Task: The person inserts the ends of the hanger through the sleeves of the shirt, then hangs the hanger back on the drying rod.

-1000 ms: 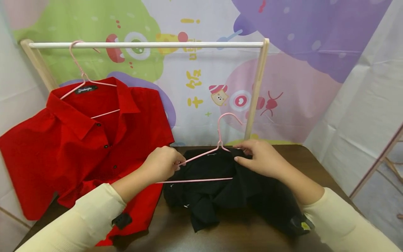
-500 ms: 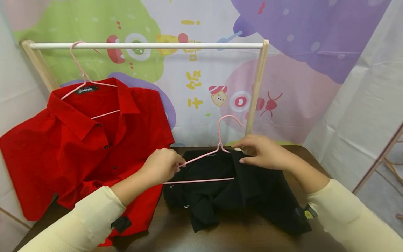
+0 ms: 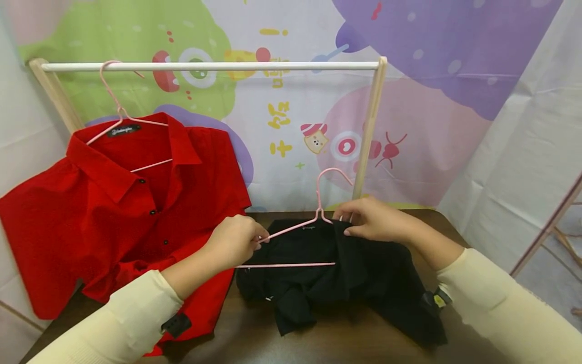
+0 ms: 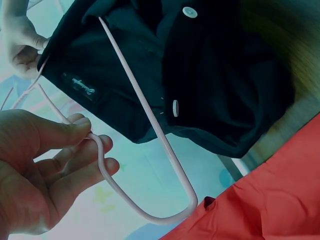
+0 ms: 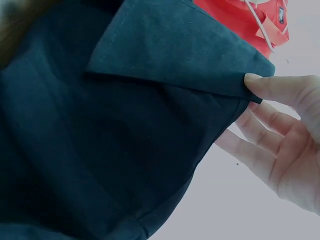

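My left hand pinches one arm of a pink wire hanger between thumb and fingers. The hanger's hook points up, and its far shoulder goes under the collar of a black shirt on the table. In the left wrist view the hanger's rounded near corner sticks out of the shirt, beside the white buttons. My right hand pinches the shirt at the collar's edge, thumb on top and fingers beneath. The right wrist view shows the folded collar under that thumb.
A red shirt hangs on another pink hanger from the white rail at left. The rack's wooden post stands behind my right hand. A printed cloth covers the wall behind the brown table.
My right hand first lifted slightly off to the right, then came back in to the black collar. The left hand keeps its hold on the hanger, which has shifted slightly.
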A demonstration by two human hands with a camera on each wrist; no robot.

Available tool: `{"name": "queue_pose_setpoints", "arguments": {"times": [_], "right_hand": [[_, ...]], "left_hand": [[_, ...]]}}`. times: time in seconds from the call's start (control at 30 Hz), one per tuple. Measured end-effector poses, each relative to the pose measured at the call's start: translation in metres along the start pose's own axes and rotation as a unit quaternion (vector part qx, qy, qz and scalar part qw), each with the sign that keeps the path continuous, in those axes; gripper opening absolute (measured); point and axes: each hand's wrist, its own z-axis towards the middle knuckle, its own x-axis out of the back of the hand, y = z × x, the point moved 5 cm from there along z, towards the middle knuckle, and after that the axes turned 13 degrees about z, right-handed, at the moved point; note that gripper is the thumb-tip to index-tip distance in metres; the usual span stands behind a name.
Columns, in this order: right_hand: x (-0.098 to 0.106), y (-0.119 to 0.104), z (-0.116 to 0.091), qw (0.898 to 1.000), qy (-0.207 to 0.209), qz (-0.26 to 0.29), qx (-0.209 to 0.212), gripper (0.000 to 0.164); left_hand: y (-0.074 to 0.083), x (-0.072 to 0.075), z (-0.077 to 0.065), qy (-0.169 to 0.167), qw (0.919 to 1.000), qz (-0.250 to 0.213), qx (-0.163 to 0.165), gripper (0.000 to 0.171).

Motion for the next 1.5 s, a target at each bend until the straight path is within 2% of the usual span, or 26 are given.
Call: {"name": "queue_pose_setpoints", "arguments": {"times": [0.27, 0.5, 0.6, 0.63, 0.73, 0.8, 0.83, 0.93, 1.13, 1.23, 1.37, 1.5], "right_hand": [[-0.002, -0.003, 0.004, 0.999, -0.019, -0.019, 0.041, 0.026], [-0.002, -0.007, 0.006, 0.998, -0.026, -0.035, 0.048, 0.025], [-0.001, -0.01, 0.006, 0.997, -0.026, -0.039, 0.06, 0.026], [-0.001, -0.01, 0.006, 0.997, -0.025, -0.039, 0.063, 0.026], [0.001, -0.011, 0.005, 0.997, -0.022, -0.031, 0.07, 0.026], [0.001, -0.012, 0.004, 0.997, -0.019, -0.026, 0.069, 0.026], [0.001, -0.012, 0.003, 0.997, -0.017, -0.025, 0.068, 0.027], [0.001, -0.013, 0.001, 0.997, -0.013, -0.029, 0.067, 0.027], [-0.001, -0.014, -0.002, 0.995, -0.007, -0.042, 0.091, 0.027], [0.0, -0.013, -0.003, 0.992, 0.0, -0.043, 0.115, 0.028], [0.002, -0.013, -0.007, 0.99, 0.013, -0.025, 0.135, 0.03], [0.005, -0.012, -0.01, 0.992, 0.021, -0.007, 0.127, 0.032]], "left_hand": [[0.002, -0.002, -0.006, -0.003, 0.9985, -0.044, -0.033, 0.017], [-0.004, -0.003, -0.007, -0.044, 0.9921, -0.098, -0.065, 0.018], [-0.01, -0.005, -0.008, -0.093, 0.9796, -0.167, -0.064, 0.019], [-0.014, -0.006, -0.008, -0.113, 0.9724, -0.196, -0.058, 0.02], [-0.026, -0.011, -0.009, -0.168, 0.944, -0.283, -0.017, 0.024], [-0.035, -0.012, -0.009, -0.178, 0.9311, -0.318, 0.012, 0.027], [-0.04, -0.012, -0.009, -0.175, 0.9278, -0.329, 0.025, 0.027], [-0.051, -0.011, -0.009, -0.143, 0.9298, -0.336, 0.047, 0.023], [-0.064, -0.017, -0.011, -0.092, 0.9348, -0.336, 0.066, 0.018], [-0.07, -0.026, -0.014, -0.072, 0.9395, -0.32, 0.1, 0.015], [-0.07, -0.043, -0.018, -0.065, 0.9413, -0.305, 0.13, 0.022], [-0.064, -0.06, -0.02, -0.073, 0.9362, -0.318, 0.131, 0.039]]}}
